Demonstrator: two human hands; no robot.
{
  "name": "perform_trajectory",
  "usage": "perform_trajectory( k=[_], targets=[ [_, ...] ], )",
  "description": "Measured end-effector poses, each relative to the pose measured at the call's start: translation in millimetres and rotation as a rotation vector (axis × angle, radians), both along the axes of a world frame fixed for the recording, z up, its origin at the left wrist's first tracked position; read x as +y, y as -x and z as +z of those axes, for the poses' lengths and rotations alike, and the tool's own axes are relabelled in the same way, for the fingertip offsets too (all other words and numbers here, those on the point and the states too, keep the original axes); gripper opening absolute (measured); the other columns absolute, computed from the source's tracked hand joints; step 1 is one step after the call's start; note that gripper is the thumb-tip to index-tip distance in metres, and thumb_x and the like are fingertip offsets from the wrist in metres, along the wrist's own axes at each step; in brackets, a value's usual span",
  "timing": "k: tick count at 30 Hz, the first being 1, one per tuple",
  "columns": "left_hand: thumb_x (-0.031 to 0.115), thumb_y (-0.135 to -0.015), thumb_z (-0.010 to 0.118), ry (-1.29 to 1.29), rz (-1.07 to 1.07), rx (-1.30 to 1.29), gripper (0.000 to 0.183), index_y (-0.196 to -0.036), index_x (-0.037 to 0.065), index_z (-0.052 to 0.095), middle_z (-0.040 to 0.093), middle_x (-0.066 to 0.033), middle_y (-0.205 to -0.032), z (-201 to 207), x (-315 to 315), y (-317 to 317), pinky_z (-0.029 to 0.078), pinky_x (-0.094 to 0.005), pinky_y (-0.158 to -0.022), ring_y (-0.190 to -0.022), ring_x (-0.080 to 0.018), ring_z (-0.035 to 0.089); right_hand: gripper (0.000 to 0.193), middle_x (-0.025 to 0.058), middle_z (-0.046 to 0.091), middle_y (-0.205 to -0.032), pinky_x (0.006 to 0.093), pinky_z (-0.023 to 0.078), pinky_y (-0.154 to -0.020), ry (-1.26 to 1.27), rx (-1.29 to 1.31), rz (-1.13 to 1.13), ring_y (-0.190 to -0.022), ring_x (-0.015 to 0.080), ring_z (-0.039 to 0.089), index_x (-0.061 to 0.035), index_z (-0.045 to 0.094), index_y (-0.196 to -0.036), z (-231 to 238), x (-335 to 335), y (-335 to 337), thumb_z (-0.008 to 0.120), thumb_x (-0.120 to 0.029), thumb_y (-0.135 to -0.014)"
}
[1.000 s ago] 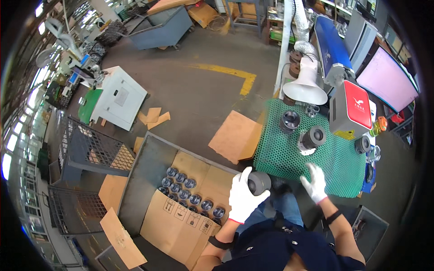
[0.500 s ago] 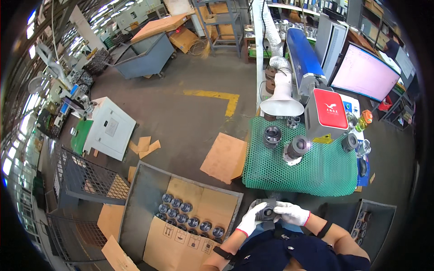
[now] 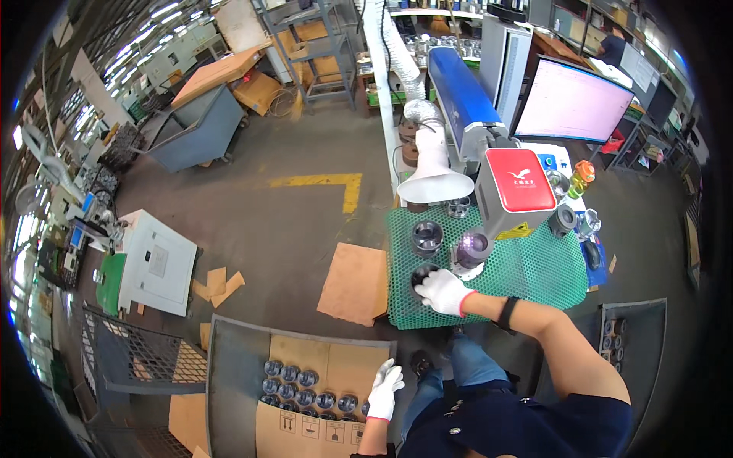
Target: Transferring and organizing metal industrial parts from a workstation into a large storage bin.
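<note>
My right hand (image 3: 444, 291), in a white glove, is closed round a dark cylindrical piston (image 3: 418, 276) at the front left of the green mesh mat (image 3: 527, 278); the hand hides part of it. My left hand (image 3: 385, 391), also gloved, hangs empty with fingers apart beside the bin's right edge. Just behind the held piston stands another dark piston (image 3: 427, 238). To its right a third piston (image 3: 472, 248) sits tilted on a white fixture, with purple light on its face, beside the red-topped machine head (image 3: 521, 183).
A grey metal bin (image 3: 237, 366) at lower left holds rows of pistons on cardboard. A white funnel hood (image 3: 435, 179) hangs over the mat's back. A monitor (image 3: 573, 99) and a bottle (image 3: 582, 177) stand at right. Another bin (image 3: 649, 343) is at lower right.
Both hands held the dark piston before my body. My right hand has carried it forward onto the mat; my left has let go and moved down and left. The view has shifted.
</note>
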State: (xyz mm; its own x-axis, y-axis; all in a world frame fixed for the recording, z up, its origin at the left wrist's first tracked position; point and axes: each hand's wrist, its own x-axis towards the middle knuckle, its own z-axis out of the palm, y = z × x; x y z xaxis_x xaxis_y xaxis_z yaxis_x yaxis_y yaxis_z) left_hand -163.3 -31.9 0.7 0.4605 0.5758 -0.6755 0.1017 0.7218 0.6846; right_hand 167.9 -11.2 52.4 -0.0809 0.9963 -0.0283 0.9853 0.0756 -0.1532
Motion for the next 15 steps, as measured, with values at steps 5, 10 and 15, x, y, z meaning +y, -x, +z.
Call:
perform_trajectory(
  k=[5, 10, 15],
  targets=[
    [0.023, -0.096, 0.071, 0.034, 0.006, 0.045, 0.054, -0.143, 0.004, 0.053, 0.06, -0.0146, -0.132, -3.2, -2.4, -15.2, 0.055, -0.0316, -0.085, -0.107, -0.0211, 0.063, 0.02, 0.0115, 0.068, -0.083, 0.0468, 0.051, -0.074, -0.026, -0.017, -0.077, -0.082, 0.0319, 0.067, -0.0085, 0.067, -0.09, -10.3, 24.1, -13.4, 0.07, -0.027, -0.083],
    [0.02, -0.098, 0.068, 0.039, -0.088, 0.075, 0.049, -0.141, 0.002, 0.054, 0.067, -0.0153, -0.12, -15.5, -0.5, -45.4, 0.061, -0.0359, -0.081, -0.103, -0.0261, 0.069, 0.044, 0.0172, 0.061, -0.114, 0.0456, 0.05, -0.084, -0.217, 0.14, -0.099, -0.103, 0.0314, 0.061, -0.0028, 0.059, -0.117, 53.1, -22.6, -2.6, 0.072, -0.024, -0.08],
    [0.022, -0.097, 0.07, 0.095, -0.288, 0.056, 0.05, -0.14, 0.003, 0.055, 0.063, -0.0096, -0.123, -53.2, 2.7, -90.0, 0.055, -0.0297, -0.081, -0.105, -0.0187, 0.064, 0.046, 0.0148, 0.063, -0.115, 0.0475, 0.052, -0.09, 0.007, 0.426, -0.051, -0.108, 0.0335, 0.063, -0.0062, 0.06, -0.123, -1.3, -149.8, -41.5, 0.07, -0.029, -0.084]
  ],
)
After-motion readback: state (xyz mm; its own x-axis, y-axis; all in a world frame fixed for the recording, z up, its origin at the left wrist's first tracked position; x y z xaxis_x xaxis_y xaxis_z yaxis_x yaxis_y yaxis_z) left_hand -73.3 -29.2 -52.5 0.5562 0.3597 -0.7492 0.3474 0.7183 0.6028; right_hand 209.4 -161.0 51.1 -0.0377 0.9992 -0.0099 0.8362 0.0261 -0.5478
